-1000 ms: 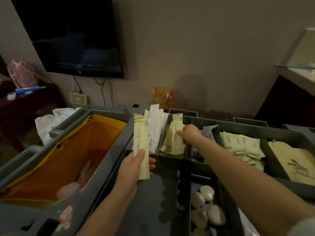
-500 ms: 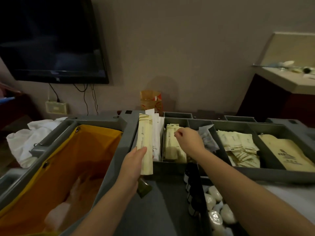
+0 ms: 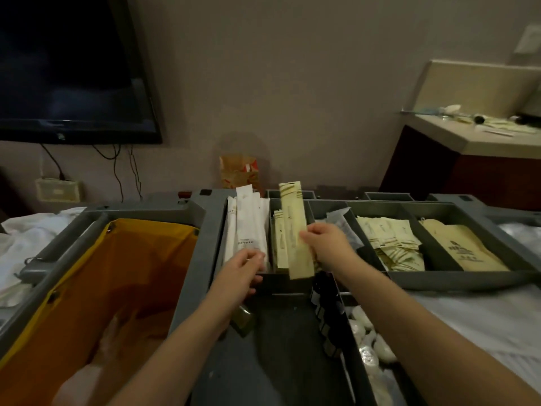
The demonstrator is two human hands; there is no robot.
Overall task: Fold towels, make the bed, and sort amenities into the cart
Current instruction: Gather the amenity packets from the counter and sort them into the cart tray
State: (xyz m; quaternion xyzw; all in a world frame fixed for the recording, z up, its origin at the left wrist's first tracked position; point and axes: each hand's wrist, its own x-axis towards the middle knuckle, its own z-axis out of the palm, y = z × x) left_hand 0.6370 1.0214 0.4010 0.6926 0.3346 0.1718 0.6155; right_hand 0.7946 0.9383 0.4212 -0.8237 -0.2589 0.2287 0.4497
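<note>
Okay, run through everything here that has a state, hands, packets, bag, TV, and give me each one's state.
television, screen dark.
right hand, pinching the long cream packet.
long cream packet, held nearly upright.
left hand, at the white packets' near ends, grip unclear.
white packets, standing in the leftmost compartment.
orange bag, open.
cream sachets, piled loose.

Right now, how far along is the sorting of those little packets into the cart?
Done: white packets, cream sachets and brown bags sit in cart compartments. In hand: the right grip pinches a long cream packet over matching packets; the left grip is at the white packets. Left: loose items on the counter.
</note>
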